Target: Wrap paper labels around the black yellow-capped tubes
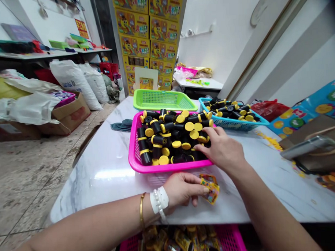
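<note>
My left hand (183,189) rests on the white marble table (103,171) and pinches a small colourful printed wrapper (210,188) near the front edge. My right hand (222,149) reaches into the pink basket (134,156), fingers curled on the black tubes with yellow caps (170,136) at its right side. Whether it grips one tube is hidden by the fingers. The pink basket is piled with several of these tubes.
An empty green basket (162,100) stands behind the pink one. A blue basket (233,121) with more tubes sits at the right. Another pink basket (232,240) with wrapped items lies below the table's front edge. Stacked yellow cartons (148,34), sacks and boxes stand beyond.
</note>
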The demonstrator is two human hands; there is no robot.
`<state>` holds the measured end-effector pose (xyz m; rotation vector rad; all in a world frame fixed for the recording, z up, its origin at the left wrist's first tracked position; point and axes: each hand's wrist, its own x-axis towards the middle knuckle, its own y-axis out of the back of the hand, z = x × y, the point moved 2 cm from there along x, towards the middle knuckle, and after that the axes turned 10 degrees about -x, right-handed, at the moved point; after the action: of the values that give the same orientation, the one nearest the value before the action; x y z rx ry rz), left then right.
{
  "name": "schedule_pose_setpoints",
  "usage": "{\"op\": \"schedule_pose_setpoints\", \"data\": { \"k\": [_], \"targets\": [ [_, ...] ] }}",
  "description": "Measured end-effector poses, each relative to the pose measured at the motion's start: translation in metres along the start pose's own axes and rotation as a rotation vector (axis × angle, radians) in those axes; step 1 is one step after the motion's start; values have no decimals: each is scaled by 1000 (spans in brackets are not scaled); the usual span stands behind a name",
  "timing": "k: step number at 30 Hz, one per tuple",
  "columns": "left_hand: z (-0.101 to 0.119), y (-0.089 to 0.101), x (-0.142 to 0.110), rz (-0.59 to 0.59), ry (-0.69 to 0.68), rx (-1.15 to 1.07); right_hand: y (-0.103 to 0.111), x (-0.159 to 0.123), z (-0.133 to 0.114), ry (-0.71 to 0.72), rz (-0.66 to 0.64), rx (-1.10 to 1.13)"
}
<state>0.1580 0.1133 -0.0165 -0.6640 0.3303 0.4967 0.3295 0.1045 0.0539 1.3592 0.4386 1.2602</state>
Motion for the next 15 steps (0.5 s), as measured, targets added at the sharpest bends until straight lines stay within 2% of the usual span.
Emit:
{"op": "schedule_pose_setpoints", "data": {
  "k": [3,9,12,15],
  "targets": [
    [0,-1,0,-2,41,-75,1,6,2,5,-26,-15],
    [6,-1,1,-26,88,-159,3,-6,16,0,175,102],
    [8,0,2,5,123,-164,9,-28,27,28,231,439],
    [9,0,3,66,145,-205,11,-66,40,-135,164,1030]
  ]
}}
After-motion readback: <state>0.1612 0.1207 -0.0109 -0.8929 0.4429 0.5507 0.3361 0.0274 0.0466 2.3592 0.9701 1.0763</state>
